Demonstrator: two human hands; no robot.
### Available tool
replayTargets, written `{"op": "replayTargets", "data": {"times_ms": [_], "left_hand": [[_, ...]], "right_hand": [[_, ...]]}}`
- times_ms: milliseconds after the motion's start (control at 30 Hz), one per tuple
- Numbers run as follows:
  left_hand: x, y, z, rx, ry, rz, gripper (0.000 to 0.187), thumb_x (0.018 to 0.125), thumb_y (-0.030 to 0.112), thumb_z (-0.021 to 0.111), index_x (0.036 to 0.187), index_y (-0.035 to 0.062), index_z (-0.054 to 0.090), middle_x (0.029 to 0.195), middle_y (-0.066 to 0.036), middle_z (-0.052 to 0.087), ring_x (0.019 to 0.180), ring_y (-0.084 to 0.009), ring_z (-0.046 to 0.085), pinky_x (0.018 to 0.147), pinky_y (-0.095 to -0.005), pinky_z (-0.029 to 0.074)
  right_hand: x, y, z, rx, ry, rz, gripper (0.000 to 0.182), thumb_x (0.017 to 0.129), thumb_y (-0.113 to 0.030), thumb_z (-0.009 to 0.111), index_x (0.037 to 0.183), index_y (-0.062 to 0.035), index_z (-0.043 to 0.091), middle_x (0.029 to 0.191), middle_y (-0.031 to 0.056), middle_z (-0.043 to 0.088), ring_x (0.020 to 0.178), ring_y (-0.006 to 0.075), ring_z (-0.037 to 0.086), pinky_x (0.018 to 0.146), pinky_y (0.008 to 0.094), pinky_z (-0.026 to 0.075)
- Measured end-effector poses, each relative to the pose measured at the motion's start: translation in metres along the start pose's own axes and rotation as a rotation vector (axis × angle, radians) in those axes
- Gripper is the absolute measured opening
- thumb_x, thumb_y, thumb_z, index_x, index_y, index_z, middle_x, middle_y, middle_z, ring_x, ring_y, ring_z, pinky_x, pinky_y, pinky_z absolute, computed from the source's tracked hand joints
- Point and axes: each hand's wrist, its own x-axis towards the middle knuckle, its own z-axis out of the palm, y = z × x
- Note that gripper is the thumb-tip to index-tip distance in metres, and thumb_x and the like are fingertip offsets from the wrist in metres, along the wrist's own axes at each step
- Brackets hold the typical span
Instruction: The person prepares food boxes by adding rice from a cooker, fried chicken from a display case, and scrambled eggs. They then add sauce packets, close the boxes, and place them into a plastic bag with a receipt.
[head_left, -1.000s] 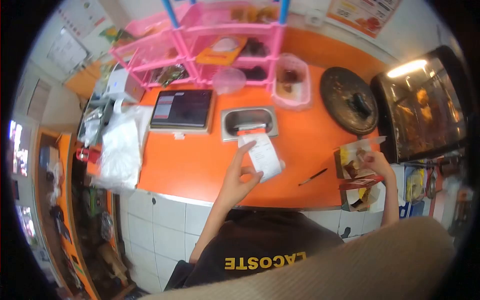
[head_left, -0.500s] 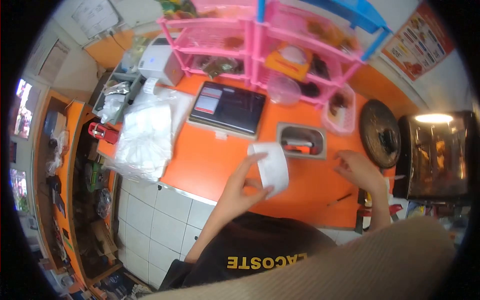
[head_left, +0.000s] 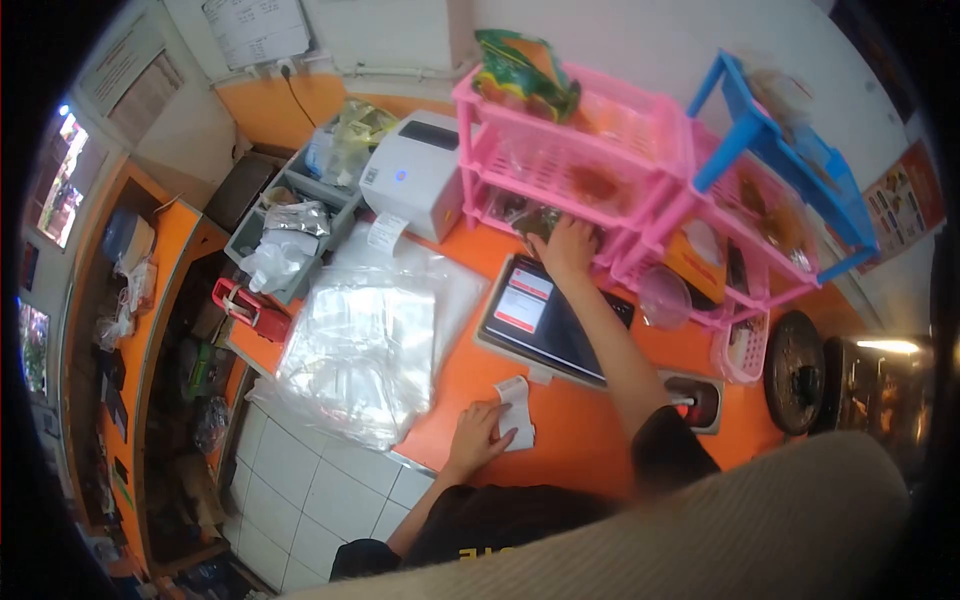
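Observation:
My left hand [head_left: 478, 437] is low over the orange counter, its fingers and thumb closed on a white paper slip [head_left: 515, 412]. The slip looks like a printed receipt and curls a little. Across the tablet-like touchscreen [head_left: 550, 312] stretches my right arm. My right hand [head_left: 569, 248] reaches to the lowest level of the pink shelf rack [head_left: 560, 170], beside a plastic packet with dark green contents [head_left: 538, 222]. Its thumb is apart from the fingers, whose tips are partly hidden; no firm hold shows.
A white label printer [head_left: 412, 170] stands left of the rack, near a grey divided bin [head_left: 345, 215]. Clear plastic bags [head_left: 355, 350] cover the counter's left part. A metal tray [head_left: 705, 405], a round dark lid [head_left: 796, 370] and a lit glass-fronted oven [head_left: 880, 390] are at the right.
My right hand has moved from the counter's right side across to the rack's lowest level. My left hand has lowered the paper slip to the counter. The view has shifted left; the screen is lit.

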Motion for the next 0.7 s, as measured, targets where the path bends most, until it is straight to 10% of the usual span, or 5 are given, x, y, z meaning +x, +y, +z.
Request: {"op": "replayTargets", "data": {"times_ms": [467,700], "left_hand": [[0.01,-0.005,-0.002,-0.007,-0.03,0.02,0.041,0.077,0.026,0.069,0.114,0.0105,0.061,0.108,-0.005,0.061,0.103,-0.0239,0.052,0.082,-0.0376,0.039],[0.01,-0.007,0.003,0.006,0.067,0.054,0.039,0.073,0.022,0.071,0.11,0.0096,0.062,0.106,-0.008,0.061,0.098,-0.0279,0.055,0.079,-0.0407,0.042]], "right_hand": [[0.012,-0.008,0.024,-0.018,-0.107,0.086,0.053,0.082,-0.032,0.069,0.122,-0.0038,0.049,0.117,0.0159,0.059,0.118,0.033,0.05,0.088,0.055,0.045],[0.003,0.012,0.028,-0.014,0.08,-0.27,0.014,0.079,-0.02,0.059,0.089,-0.0097,0.062,0.087,0.0104,0.062,0.086,0.0269,0.06,0.073,0.0472,0.048]]}}
